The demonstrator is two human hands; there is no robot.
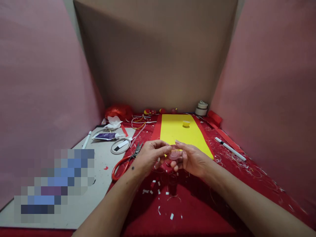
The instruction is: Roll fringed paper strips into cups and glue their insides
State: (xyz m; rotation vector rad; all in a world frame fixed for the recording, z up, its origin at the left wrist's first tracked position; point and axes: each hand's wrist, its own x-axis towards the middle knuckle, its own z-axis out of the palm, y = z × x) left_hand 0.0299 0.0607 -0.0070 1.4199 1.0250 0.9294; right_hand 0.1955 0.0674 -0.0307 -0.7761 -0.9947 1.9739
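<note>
Between my two hands is a small round pinkish-red piece point(174, 154) with a gold-yellow band across it; its exact kind I cannot make out. My left hand point(153, 154) pinches its left edge with thumb and fingers. On the other side, the fingers of my right hand point(194, 158) close on its right edge and curl beneath it. Just beyond the hands lies a bright yellow sheet point(181, 131) over a red one, bearing a small yellow cup-shaped piece point(186, 123). Red-handled scissors point(121, 167) rest beside my left wrist, blades partly apart.
A grey board point(81, 197) at left carries a purple tube point(105, 136), a tape ring point(120, 146) and a crumpled tissue point(114, 122). Paper scraps and thread clippings litter the red cloth point(153, 227). A white pen point(230, 149) lies at right. Upright panels surround the workspace.
</note>
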